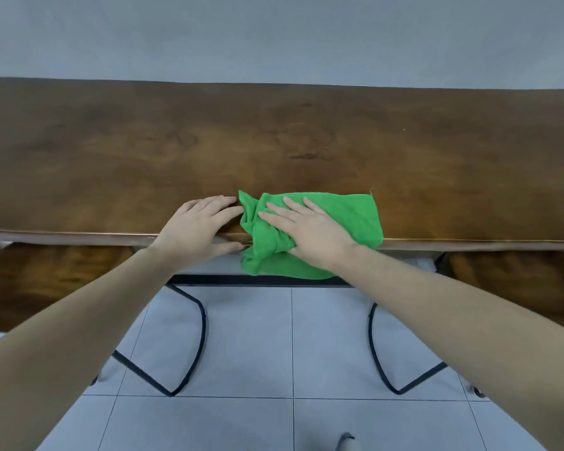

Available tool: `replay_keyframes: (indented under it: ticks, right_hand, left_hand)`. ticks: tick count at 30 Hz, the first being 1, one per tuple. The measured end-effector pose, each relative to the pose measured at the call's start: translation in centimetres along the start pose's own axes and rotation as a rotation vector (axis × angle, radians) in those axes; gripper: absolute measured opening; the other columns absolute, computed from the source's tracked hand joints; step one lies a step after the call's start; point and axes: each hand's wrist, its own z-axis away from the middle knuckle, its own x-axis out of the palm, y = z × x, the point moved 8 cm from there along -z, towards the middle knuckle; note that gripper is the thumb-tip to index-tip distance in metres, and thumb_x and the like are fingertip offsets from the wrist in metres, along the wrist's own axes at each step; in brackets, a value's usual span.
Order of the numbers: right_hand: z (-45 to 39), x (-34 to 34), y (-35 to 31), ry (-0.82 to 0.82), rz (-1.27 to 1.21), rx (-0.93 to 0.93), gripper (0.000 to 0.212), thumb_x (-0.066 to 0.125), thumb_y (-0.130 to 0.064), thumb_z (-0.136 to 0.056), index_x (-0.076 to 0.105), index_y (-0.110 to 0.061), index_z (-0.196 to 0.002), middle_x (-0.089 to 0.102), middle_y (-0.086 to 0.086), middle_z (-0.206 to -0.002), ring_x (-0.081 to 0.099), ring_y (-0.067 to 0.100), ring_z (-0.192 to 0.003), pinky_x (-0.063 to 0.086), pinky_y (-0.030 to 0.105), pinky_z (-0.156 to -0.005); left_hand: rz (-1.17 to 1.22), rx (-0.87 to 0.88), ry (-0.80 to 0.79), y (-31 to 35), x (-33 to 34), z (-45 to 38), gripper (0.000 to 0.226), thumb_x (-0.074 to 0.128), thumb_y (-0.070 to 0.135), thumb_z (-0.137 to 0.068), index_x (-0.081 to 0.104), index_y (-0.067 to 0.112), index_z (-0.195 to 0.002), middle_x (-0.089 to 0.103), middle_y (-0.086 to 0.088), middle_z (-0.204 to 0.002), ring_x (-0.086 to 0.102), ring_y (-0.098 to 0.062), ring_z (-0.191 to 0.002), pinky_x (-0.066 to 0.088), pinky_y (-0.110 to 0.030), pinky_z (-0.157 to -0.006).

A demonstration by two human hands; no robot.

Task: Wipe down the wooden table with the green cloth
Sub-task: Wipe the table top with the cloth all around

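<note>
The green cloth [345, 219] lies bunched at the near edge of the long brown wooden table [274, 141], with one part hanging over the edge. My right hand [310, 232] lies flat on top of it, fingers straight and spread. My left hand [199, 229] rests on the table edge just left of the cloth. Its fingertips touch the cloth's left fold and its thumb sits under the rim.
Two wooden stools with black metal legs stand below the near edge, the left stool [46, 281] and the right stool [518, 281]. Grey floor tiles [287, 353] lie between them. A grey wall [274, 37] runs behind the table's far edge.
</note>
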Motion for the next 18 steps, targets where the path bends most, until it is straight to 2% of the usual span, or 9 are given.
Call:
replay_keyframes:
  ticks: [4, 7, 13, 18]
  right_hand:
    - [2.1, 0.1, 1.9, 0.005, 0.043, -0.004, 0.108, 0.075, -0.023, -0.081, 0.001, -0.036, -0.159, 0.009, -0.01, -0.167, 0.009, 0.018, -0.154, 0.009, 0.043, -0.125]
    - [4.2, 0.2, 4.6, 0.022, 0.021, 0.101, 0.115, 0.075, -0.024, -0.076, -0.005, -0.036, -0.158, 0.012, -0.012, -0.166, 0.01, 0.017, -0.154, 0.008, 0.039, -0.125]
    - [8.1, 0.8, 10.2, 0.023, 0.002, 0.289, 0.109, 0.071, -0.048, -0.079, 0.0, -0.029, -0.16, 0.006, -0.009, -0.167, 0.006, 0.016, -0.154, 0.007, 0.04, -0.125]
    - [6.3, 0.9, 9.0, 0.005, -0.006, 0.307, 0.111, 0.073, -0.047, -0.077, 0.0, -0.03, -0.159, 0.002, -0.01, -0.168, 0.001, 0.021, -0.154, 0.004, 0.048, -0.124]
  left_hand:
    - [-0.039, -0.005, 0.036, -1.1, -0.2, 1.0, 0.071, 0.043, 0.072, -0.084, 0.049, 0.03, -0.141, 0.048, 0.002, -0.148, 0.044, -0.022, -0.135, 0.035, -0.045, -0.108]
    - [-0.027, -0.028, 0.012, -1.6, -0.2, 1.2, 0.071, 0.05, 0.069, -0.086, 0.041, 0.035, -0.147, 0.041, 0.005, -0.153, 0.037, -0.019, -0.141, 0.029, -0.042, -0.112]
    - [-0.033, -0.058, -0.042, -2.1, 0.5, 1.4, 0.073, 0.044, 0.069, -0.087, 0.03, 0.038, -0.152, 0.032, 0.005, -0.158, 0.028, -0.019, -0.146, 0.022, -0.039, -0.117]
    - [-0.048, -0.039, -0.056, -2.2, 0.6, 1.6, 0.071, 0.044, 0.066, -0.09, 0.027, 0.038, -0.153, 0.03, 0.005, -0.159, 0.027, -0.019, -0.147, 0.021, -0.037, -0.118]
